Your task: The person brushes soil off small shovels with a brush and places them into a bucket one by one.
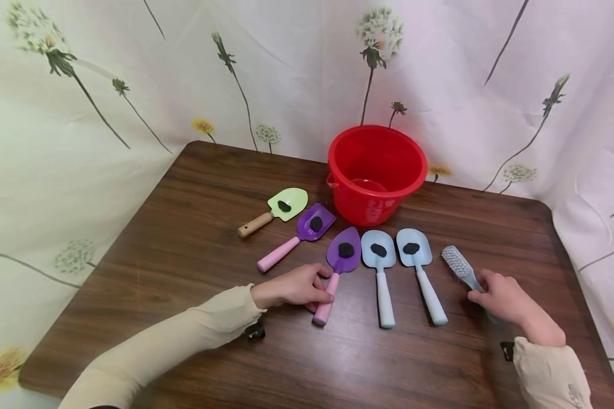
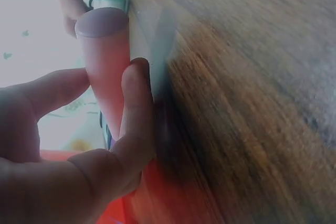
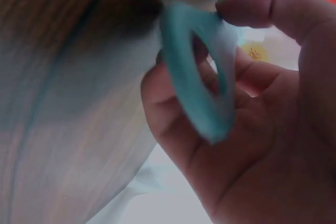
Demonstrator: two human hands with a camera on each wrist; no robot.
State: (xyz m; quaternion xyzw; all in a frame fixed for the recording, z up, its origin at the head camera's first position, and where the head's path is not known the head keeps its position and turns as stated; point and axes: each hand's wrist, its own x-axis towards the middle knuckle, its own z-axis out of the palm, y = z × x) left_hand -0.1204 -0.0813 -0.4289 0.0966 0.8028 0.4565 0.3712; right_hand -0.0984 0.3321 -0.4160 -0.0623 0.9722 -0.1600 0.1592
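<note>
My left hand (image 1: 298, 286) pinches the pink handle (image 2: 105, 56) of a purple pointed trowel (image 1: 344, 263) between thumb and fingers; a black oval patch sits on its blade. At the right, my right hand (image 1: 506, 298) grips a light blue scrubbing brush (image 1: 459, 264), its bristles facing up. The looped end of the brush handle (image 3: 181, 64) lies across the palm in the right wrist view. Two light blue shovels (image 1: 385, 298) (image 1: 430, 295) lie between the hands, each with a black patch on its blade.
Behind the tools stands a red bucket (image 1: 358, 204). Left of the pointed trowel lie a purple square-ended shovel (image 1: 281, 253) with a pink handle and a green trowel (image 1: 297, 199) with a wooden handle. Everything rests on a dark wooden table (image 1: 184, 238) before a flowered curtain (image 1: 297, 85).
</note>
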